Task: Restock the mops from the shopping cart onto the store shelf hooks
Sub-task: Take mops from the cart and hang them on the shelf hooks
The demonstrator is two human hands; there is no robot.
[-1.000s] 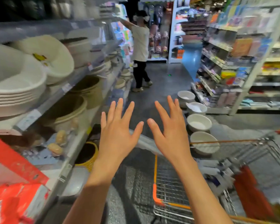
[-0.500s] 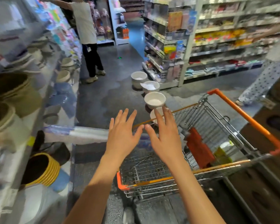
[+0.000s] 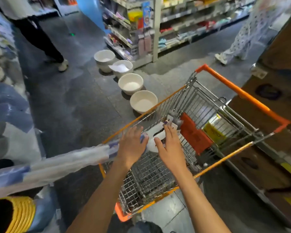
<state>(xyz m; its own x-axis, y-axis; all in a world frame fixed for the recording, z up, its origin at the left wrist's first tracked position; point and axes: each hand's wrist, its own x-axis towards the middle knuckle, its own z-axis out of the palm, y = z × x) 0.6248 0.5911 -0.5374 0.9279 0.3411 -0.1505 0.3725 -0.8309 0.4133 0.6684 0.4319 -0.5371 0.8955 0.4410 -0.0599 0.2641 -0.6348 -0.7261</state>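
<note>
Orange-trimmed wire shopping cart (image 3: pixel 213 132) stands in the aisle, holding plastic-wrapped mops (image 3: pixel 62 163) whose long wrapped end juts over its left rim, white heads inside; above them the left hand (image 3: pixel 131 147) and right hand (image 3: pixel 170 148) hover, fingers straight, gripping nothing, apparently reaching to lift one

Both arms outstretched; left grip (image 3: pixel 132 145), right grip (image 3: pixel 170 145), fingers straight
</note>
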